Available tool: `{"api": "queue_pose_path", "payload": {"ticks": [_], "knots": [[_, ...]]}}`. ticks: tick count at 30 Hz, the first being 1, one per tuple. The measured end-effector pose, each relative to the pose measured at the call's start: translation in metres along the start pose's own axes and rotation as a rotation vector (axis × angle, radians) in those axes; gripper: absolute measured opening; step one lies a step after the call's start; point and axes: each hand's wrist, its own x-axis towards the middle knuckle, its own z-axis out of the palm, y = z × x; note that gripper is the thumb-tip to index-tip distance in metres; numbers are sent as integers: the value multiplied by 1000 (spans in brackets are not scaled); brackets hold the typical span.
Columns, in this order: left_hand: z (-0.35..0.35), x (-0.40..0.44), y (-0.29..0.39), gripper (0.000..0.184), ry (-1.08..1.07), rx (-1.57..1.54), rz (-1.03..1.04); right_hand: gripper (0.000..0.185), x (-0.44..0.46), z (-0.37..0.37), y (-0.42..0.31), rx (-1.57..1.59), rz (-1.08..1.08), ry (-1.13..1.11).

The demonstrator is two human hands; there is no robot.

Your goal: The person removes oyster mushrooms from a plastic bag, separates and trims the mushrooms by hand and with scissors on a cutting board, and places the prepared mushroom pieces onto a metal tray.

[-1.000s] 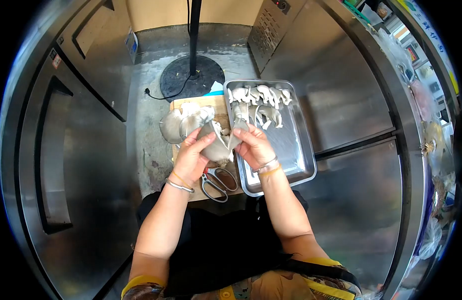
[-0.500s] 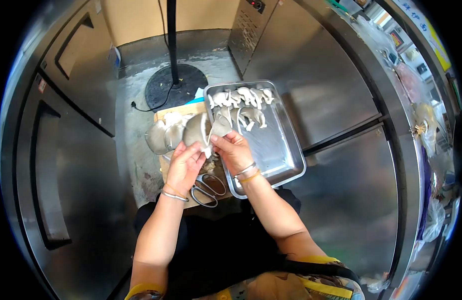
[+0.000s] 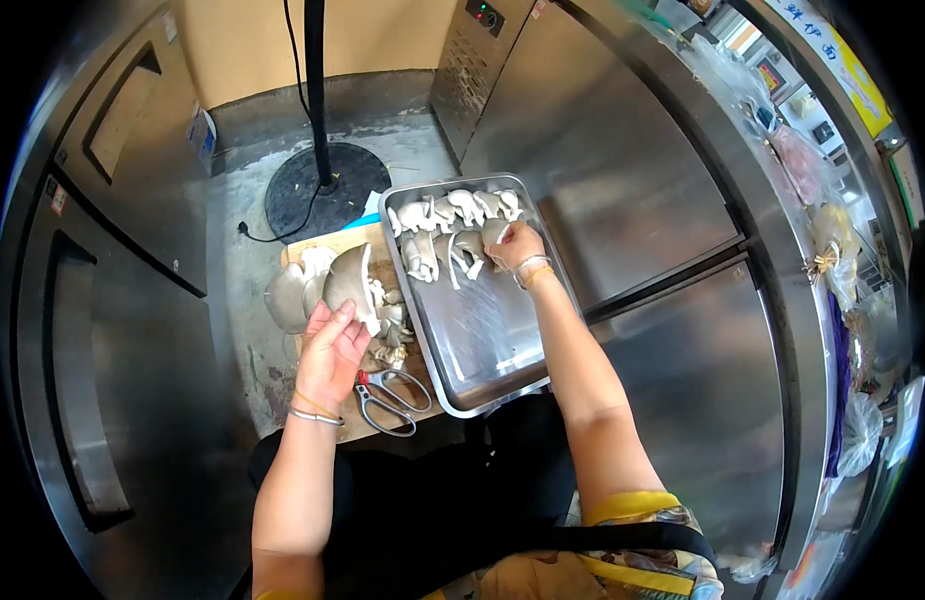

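Observation:
My left hand (image 3: 333,350) is closed on a large grey oyster mushroom (image 3: 349,284), held over the wooden board (image 3: 373,240). At the far right part of the metal tray (image 3: 445,385), my right hand (image 3: 519,247) pinches a smaller mushroom piece (image 3: 495,231) at the end of the second row. Two rows of torn oyster mushroom pieces (image 3: 445,255) lie across the tray's far half. More whole mushrooms (image 3: 288,298) rest on the board, left of the held one. Grey-handled scissors (image 3: 391,402) and small mushroom bits (image 3: 388,352) lie on the board nearer to me.
A black pole (image 3: 316,90) rises from a round base (image 3: 283,195) beyond the board, with a cable and plug beside it. Steel cabinets stand at left (image 3: 163,350) and right (image 3: 683,370). Plastic bags (image 3: 833,245) hang along the right side.
My hands have moved apart. The right one has carried a mushroom piece away from the large mushroom into the tray; the left still holds the large one. The view has shifted slightly.

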Motion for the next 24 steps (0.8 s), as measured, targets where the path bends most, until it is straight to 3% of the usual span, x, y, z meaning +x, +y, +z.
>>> {"api": "queue_pose_path", "payload": {"ticks": [7, 9, 11, 13, 17, 24], "knots": [[5, -2, 2, 24, -45, 87, -2, 57, -1, 0, -10, -106, 50, -16], [5, -5, 4, 25, -90, 181, 17, 50, -21, -6, -16, -151, -153, 150], [7, -7, 6, 31, -120, 226, 27, 44, -53, -19, -45, 343, -87, -43], [11, -8, 6, 38, -186, 342, -13, 42, -93, -24, -82, 953, 6, -473], [7, -9, -1, 41, -269, 434, -37, 33, -132, 0, -110, 1263, -11, -741], [4, -9, -2, 31, -192, 395, -37, 23, -142, 9, -118, 1314, -28, -667]]}}
